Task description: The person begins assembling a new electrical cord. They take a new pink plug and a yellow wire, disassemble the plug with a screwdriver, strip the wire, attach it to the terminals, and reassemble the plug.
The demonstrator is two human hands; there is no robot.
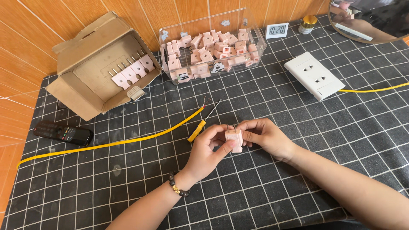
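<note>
A small pink plug [234, 139] with metal prongs pointing up is held over the dark gridded mat [298, 179] between both my hands. My left hand [206, 152], with a bead bracelet on its wrist, grips the plug from the left, thumb across its front. From the right, my right hand [265, 136] pinches the plug's top and side. Just left of my hands lies a yellow-handled screwdriver [202, 122], beside the stripped end of a yellow cable [128, 142].
A clear bin [211, 46] of several pink plugs stands at the back. An open cardboard box [100, 68] holds more plugs at back left. A white socket plate [314, 75], small digital clock [277, 30], black remote [63, 133], mirror [370, 21] and small jar [307, 24] surround them.
</note>
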